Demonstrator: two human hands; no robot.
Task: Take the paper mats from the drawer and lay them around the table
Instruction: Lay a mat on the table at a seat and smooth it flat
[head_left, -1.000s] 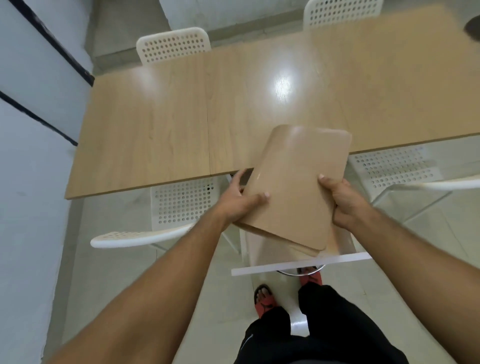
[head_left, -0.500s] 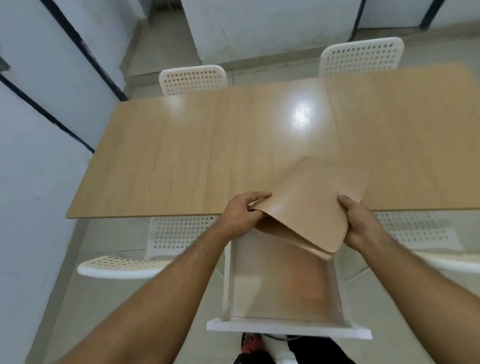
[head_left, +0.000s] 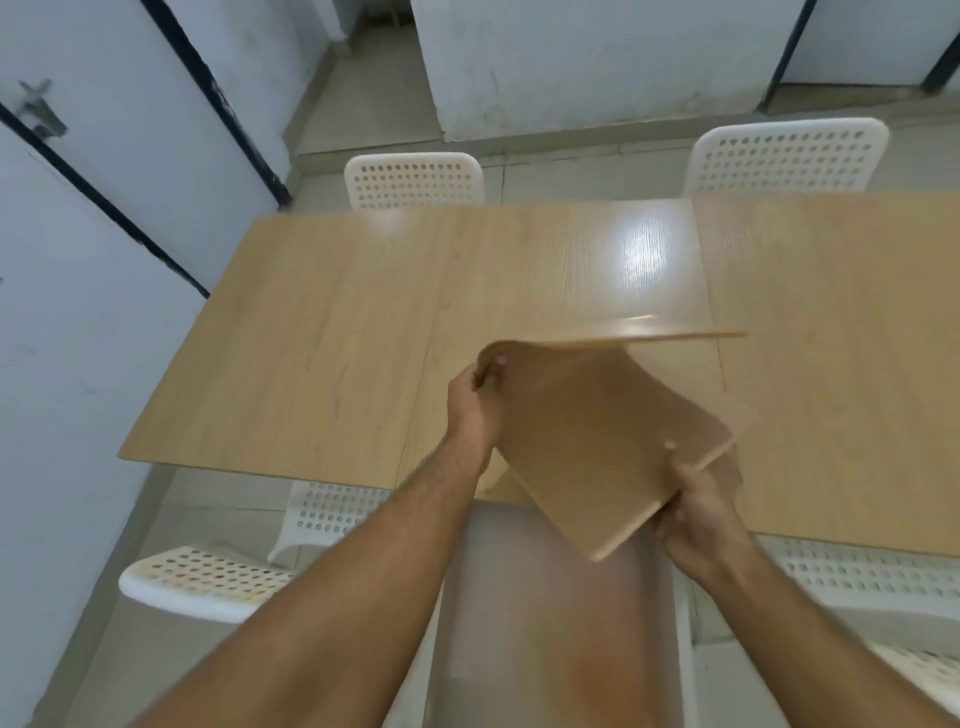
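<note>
Paper mats (head_left: 587, 441), a brown stack with the top sheet bowed upward, held in air over the table's (head_left: 337, 338) near edge; left hand (head_left: 472, 410) pinches their far-left corner, right hand (head_left: 696, 519) grips their near-right edge; open drawer (head_left: 545, 623) below.

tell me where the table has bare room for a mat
The table shows bare wood across its left half, from the left edge to the seam, and along the far strip before the two white chairs. The crowded spot is the near middle, where the left hand and right hand hold the mats above the open drawer.
</note>
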